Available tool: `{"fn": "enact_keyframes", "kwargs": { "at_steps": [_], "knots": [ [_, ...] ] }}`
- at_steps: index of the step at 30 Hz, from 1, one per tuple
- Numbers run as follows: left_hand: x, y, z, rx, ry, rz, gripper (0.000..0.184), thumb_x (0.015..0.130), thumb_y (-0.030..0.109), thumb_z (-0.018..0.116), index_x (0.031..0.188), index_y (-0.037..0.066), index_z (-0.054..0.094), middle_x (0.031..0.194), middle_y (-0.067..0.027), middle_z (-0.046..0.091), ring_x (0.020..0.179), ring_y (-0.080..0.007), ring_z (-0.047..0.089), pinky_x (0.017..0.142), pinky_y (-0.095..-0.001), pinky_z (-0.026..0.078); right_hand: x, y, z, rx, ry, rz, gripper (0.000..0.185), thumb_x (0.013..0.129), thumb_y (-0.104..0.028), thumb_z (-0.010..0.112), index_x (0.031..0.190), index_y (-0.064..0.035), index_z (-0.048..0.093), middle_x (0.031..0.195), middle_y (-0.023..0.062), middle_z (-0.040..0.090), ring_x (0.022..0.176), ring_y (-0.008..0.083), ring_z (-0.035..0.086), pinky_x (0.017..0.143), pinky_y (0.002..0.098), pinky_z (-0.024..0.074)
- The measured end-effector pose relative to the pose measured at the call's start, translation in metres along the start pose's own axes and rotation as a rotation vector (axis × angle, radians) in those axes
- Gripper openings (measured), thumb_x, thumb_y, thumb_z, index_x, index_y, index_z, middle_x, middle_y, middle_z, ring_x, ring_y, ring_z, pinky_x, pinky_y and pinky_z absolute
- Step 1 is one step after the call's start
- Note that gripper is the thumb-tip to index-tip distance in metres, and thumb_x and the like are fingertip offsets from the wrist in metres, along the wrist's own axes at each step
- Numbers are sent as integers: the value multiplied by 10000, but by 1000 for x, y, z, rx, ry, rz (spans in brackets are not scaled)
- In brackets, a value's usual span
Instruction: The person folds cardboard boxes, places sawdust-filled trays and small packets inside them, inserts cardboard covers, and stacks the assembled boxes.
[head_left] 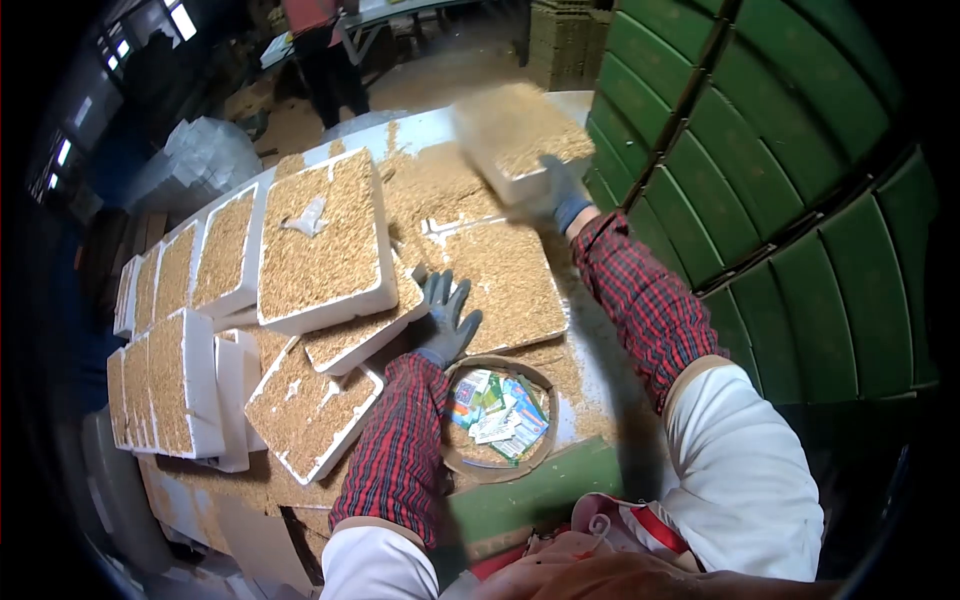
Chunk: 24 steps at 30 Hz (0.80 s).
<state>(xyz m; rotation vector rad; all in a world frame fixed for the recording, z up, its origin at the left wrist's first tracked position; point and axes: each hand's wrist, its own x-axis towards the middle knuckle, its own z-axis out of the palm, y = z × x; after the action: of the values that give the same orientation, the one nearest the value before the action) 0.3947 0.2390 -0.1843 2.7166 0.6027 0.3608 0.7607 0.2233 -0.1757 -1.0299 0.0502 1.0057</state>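
My left hand, in a grey glove, lies with fingers spread on the edge of a flat grain-covered tray. My right hand, gloved too, grips the near right side of a white foam box filled with tan grain; the box is tilted and blurred by motion. Left of my left hand, a grain-filled foam box with a small clear plastic piece on top leans over another box. A round container of printed packets stands just below my left hand.
Several grain-filled foam boxes stand in rows at the left of the table. Green crates are stacked high at the right. A person stands beyond the table. Clear plastic wrap lies at the back left.
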Motion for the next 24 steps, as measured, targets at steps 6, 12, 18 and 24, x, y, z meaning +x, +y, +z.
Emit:
{"fn": "enact_keyframes", "kwargs": {
  "at_steps": [6, 12, 18, 24],
  "knots": [
    [4, -8, 3, -8, 81, 121, 517, 866, 374, 614, 1249, 30, 565, 1369, -238, 464, 1295, -432, 379, 1114, -498, 292, -213, 70, 21, -39, -37, 141, 428, 876, -352, 663, 1163, -50, 568, 914, 117, 659, 767, 254, 684, 634, 408, 612],
    [2, -18, 2, 168, -171, -60, 457, 895, 373, 528, 1198, 39, 606, 1360, -224, 493, 1266, -384, 459, 1072, -428, 365, -289, 89, -33, -828, -513, -318, 454, 918, -327, 651, 1296, -115, 514, 1069, 113, 600, 887, 245, 644, 769, 382, 581],
    [-9, 132, -202, -121, -565, -122, 624, 875, 585, 566, 1160, 40, 671, 1122, -207, 677, 1086, -293, 640, 947, -361, 484, -496, 51, -143, -117, -394, 118, 451, 994, -329, 543, 1337, -42, 490, 1205, 134, 616, 1059, 218, 634, 930, 404, 536],
    [109, 309, -350, -805, 237, 344, 802, 890, 541, 630, 1437, 5, 393, 1345, -174, 530, 1256, -242, 498, 1026, -317, 412, -535, 38, -369, 350, 27, 33, 514, 961, -472, 526, 1338, -123, 529, 1384, 126, 523, 1213, 389, 521, 1051, 589, 385]
  ]
}}
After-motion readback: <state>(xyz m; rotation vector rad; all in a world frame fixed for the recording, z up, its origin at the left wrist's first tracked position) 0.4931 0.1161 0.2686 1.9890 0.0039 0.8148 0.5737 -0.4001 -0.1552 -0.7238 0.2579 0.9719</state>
